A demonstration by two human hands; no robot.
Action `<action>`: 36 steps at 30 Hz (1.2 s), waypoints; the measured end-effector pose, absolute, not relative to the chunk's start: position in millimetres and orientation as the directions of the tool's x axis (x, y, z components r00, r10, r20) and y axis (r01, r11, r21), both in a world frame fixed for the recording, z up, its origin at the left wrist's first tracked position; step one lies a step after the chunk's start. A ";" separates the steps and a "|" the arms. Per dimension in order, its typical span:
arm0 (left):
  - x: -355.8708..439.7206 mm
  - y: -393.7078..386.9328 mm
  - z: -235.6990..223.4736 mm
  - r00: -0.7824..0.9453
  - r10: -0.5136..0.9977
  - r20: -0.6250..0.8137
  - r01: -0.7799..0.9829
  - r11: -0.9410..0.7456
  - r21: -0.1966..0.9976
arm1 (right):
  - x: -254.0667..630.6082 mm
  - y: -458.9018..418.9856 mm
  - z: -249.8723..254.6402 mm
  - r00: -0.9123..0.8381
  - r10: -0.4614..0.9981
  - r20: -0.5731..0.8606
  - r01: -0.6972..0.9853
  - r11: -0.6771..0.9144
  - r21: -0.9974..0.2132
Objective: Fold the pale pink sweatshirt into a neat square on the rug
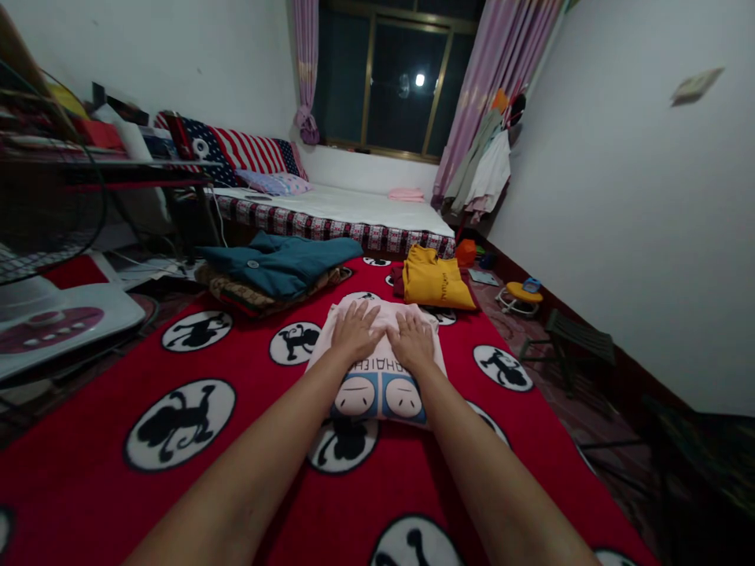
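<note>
A folded pale pink shirt (377, 393) with two cartoon faces and printed letters lies on the red blanket (248, 440) in front of me. My left hand (354, 330) rests flat on the shirt's far half, fingers spread. My right hand (413, 342) lies flat beside it on the same shirt, fingers stretched out. Both palms press down on the cloth and hold nothing.
A folded yellow garment (436, 284) lies beyond the shirt at the right. A teal garment (283, 263) tops a pile at the back left. A bed (342, 208) stands behind. A fan (41, 212) is at the left, a small stool (522, 295) at the right.
</note>
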State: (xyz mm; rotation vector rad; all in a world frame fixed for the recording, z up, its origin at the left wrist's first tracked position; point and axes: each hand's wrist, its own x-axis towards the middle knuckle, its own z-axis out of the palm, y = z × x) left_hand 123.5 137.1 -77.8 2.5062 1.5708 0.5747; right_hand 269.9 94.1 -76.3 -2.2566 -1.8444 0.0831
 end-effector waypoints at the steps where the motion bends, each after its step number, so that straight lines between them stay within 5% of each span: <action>1: 122.0 140.0 -77.7 0.380 0.891 0.249 0.838 -0.446 0.313 | 269.7 94.3 -74.9 0.215 0.972 0.092 0.958 -0.192 -0.211; 9: 102.8 153.5 -80.4 0.337 0.899 0.280 0.818 -0.427 0.387 | 276.3 98.3 -73.2 0.309 0.945 0.108 0.937 -0.283 -0.204; 14: 94.6 155.3 -83.0 0.204 0.957 0.207 0.857 -0.277 0.435 | 284.5 101.3 -77.0 0.346 0.935 0.082 0.922 -0.323 -0.212; 36: 28.4 84.1 -91.4 0.403 0.907 0.124 0.891 -0.419 0.172 | 288.9 24.4 -78.2 0.195 0.981 0.014 0.976 -0.193 -0.101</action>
